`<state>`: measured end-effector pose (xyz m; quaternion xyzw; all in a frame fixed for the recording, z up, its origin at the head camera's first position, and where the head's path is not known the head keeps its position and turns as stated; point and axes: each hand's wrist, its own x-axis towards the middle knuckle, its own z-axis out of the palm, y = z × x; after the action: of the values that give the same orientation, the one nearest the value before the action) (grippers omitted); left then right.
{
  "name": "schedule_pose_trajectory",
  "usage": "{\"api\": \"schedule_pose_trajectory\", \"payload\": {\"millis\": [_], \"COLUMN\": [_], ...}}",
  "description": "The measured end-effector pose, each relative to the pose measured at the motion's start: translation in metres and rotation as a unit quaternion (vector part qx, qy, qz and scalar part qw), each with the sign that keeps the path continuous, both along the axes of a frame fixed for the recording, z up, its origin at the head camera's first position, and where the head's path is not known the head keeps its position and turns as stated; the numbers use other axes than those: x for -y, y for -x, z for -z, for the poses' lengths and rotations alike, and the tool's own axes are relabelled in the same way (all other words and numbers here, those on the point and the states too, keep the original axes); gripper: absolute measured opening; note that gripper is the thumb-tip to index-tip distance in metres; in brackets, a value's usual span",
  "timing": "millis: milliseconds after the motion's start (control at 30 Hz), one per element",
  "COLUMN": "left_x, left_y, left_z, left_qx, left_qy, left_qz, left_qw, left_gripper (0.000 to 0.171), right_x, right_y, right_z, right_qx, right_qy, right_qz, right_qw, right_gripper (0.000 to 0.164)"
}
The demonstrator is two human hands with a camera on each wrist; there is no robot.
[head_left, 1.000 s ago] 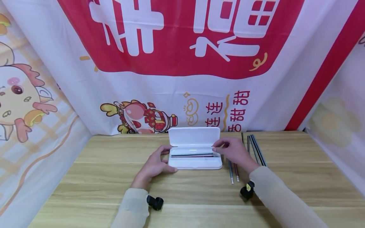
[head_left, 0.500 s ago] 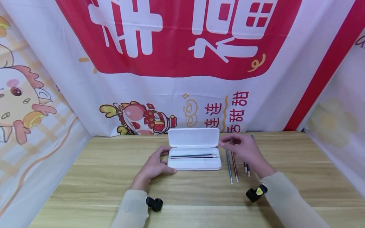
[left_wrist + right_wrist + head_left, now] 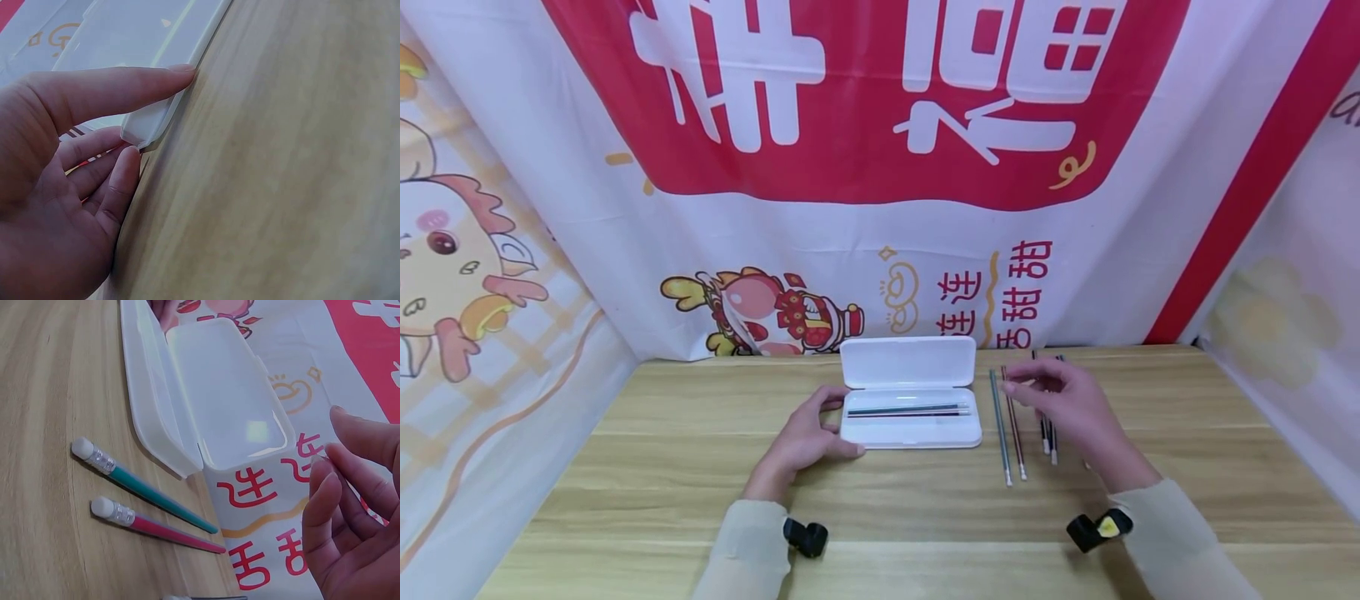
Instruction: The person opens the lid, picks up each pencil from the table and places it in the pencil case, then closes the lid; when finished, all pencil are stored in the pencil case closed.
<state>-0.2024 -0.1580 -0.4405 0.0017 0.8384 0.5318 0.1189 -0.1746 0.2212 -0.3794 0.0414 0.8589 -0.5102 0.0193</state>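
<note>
A white pencil case (image 3: 910, 432) lies on the table with its lid (image 3: 907, 363) raised. A few pencils (image 3: 902, 411) rest inside it. My left hand (image 3: 808, 429) grips the case's left end, the thumb along the front edge and the fingers at the end wall (image 3: 147, 122). My right hand (image 3: 1067, 404) hovers right of the case, fingers loosely bent with nothing between them. Below and left of it lie a green pencil (image 3: 156, 497) and a red pencil (image 3: 169, 532), side by side with white erasers toward me. Dark pencils (image 3: 1046, 437) are partly hidden under the right hand.
The wooden table (image 3: 910, 508) ends at a printed cloth backdrop (image 3: 820, 225) just behind the raised lid. Cloth walls (image 3: 1262, 333) close in both sides. Black wrist cameras (image 3: 805, 537) are strapped on both sleeves.
My right hand has left the right end of the case and moved right, over the pencils on the table. The left hand has stayed on the case.
</note>
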Motion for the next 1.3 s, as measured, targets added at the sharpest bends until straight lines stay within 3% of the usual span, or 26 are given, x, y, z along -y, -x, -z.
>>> {"api": "schedule_pose_trajectory", "payload": {"millis": [433,667,1300], "left_x": [-0.001,-0.001,-0.001], "left_y": [-0.001,0.001,0.001], "left_z": [-0.001,-0.001,0.0], "left_qx": [-0.001,-0.007,-0.005], "left_qy": [-0.002,0.005,0.007], "left_qz": [-0.001,-0.003,-0.004], "left_qw": [1.0,1.0,1.0], "left_gripper": [0.084,0.085,0.083], "right_x": [-0.025,-0.04,-0.087], "right_y": [-0.018,-0.026,-0.043], "right_z": [0.014,0.024,0.049], "right_qx": [0.006,0.036,0.055], "right_qy": [-0.008,0.001,0.004], "right_qz": [0.024,0.042,0.045], "right_qw": [1.0,0.998,0.997], "right_gripper": [0.052,0.055,0.057]}}
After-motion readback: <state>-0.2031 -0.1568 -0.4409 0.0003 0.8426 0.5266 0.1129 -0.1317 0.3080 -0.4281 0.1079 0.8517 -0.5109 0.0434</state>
